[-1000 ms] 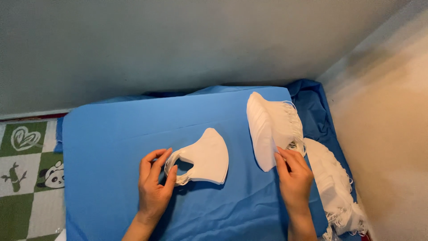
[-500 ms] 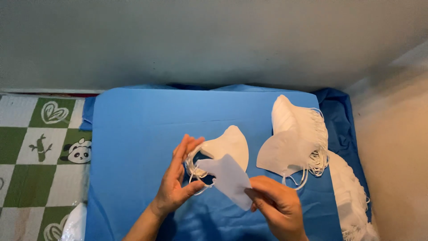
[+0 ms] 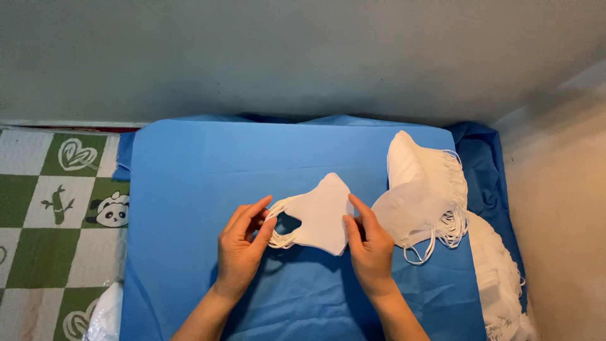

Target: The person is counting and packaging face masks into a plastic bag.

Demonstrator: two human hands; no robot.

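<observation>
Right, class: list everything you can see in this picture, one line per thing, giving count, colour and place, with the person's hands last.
Small stack of face masks: one stack, white, middle of the blue cloth, between both hands.
Fanned pile of masks: one, white, right part of the cloth.
Further heap of masks: one, white, lower right edge.
Blue cloth: one, covering the work surface.
Play mat: one, green and white squares with heart, bamboo and panda pictures, left.
Wall: grey, behind.
Left hand: fingers at the ear loops.
Right hand: gripping the stack's right edge.
</observation>
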